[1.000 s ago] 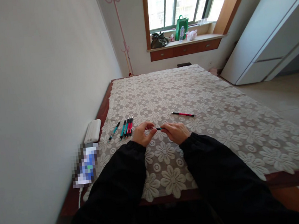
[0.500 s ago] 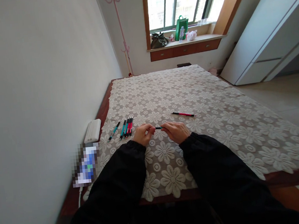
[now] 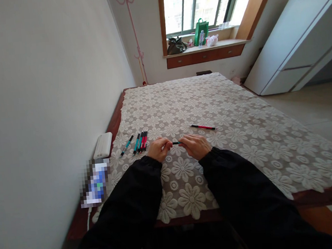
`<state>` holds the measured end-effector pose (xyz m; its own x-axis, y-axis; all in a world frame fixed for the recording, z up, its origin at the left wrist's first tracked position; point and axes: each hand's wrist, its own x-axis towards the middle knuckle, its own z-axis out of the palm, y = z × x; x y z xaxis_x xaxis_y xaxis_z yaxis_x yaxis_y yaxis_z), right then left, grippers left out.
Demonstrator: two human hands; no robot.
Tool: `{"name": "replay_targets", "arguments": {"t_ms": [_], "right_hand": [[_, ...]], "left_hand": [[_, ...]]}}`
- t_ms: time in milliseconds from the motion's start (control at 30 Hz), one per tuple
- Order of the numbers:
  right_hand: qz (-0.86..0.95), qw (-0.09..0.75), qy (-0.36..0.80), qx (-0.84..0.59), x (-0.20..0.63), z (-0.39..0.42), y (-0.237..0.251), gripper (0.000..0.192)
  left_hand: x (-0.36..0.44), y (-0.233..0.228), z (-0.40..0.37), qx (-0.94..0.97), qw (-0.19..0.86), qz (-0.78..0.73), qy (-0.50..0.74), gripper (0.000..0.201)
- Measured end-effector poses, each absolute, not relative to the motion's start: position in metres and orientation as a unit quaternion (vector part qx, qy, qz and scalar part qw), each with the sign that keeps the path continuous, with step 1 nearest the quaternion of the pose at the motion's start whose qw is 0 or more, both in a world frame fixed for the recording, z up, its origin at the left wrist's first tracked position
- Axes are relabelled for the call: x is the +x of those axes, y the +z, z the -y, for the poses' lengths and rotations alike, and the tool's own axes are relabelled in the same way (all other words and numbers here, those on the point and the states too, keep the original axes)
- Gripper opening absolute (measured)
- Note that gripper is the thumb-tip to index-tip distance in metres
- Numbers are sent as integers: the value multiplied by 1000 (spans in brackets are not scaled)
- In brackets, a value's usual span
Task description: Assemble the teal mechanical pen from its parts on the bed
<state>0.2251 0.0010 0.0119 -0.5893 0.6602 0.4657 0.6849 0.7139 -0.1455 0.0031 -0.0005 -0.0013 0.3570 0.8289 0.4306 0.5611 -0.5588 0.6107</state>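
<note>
Both hands meet over the middle of the cloth, fingers pinched at the two ends of a teal and black pen (image 3: pixel 175 142). My left hand (image 3: pixel 159 149) is closed at its left end. My right hand (image 3: pixel 196 145) is closed round the teal part, and hides most of it. Left of my hands lie several teal and red pens (image 3: pixel 140 141) side by side, with one teal pen (image 3: pixel 127 145) a little apart. Beyond my right hand a red and black pen (image 3: pixel 202 127) lies alone.
A flower-patterned lace cloth (image 3: pixel 178 103) covers the table. A white power bank (image 3: pixel 102 145) and a blurred phone (image 3: pixel 96 184) with a white cable lie along the left edge, close to the wall. The red-brown table edge (image 3: pixel 328 195) shows at the front right.
Almost nothing differs. Both hands stay at the same place with the pen between them, and the fingers shift only slightly. The pens on the cloth lie as before.
</note>
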Motion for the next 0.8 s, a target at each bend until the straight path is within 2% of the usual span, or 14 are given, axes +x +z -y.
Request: {"name": "replay_targets", "arguments": {"t_ms": [267,467,600,700,800], "right_hand": [[866,247,66,-429,224,2,12,24],[885,279,8,-372,231,-8,8,23],[888,271,-35,-371,232,-11,8,20],[889,272,-27,-367,232,-10,8,19],[887,265,3,-379,231,-7,6,21]], "left_hand": [[1,-2,1,814,106,-403,405,24],[3,-1,3,781,136,-445,417,21],[3,0,3,792,142,-461,374,28],[2,-2,2,812,134,-452,343,32],[2,-4,0,821,108,-438,351,27]]}}
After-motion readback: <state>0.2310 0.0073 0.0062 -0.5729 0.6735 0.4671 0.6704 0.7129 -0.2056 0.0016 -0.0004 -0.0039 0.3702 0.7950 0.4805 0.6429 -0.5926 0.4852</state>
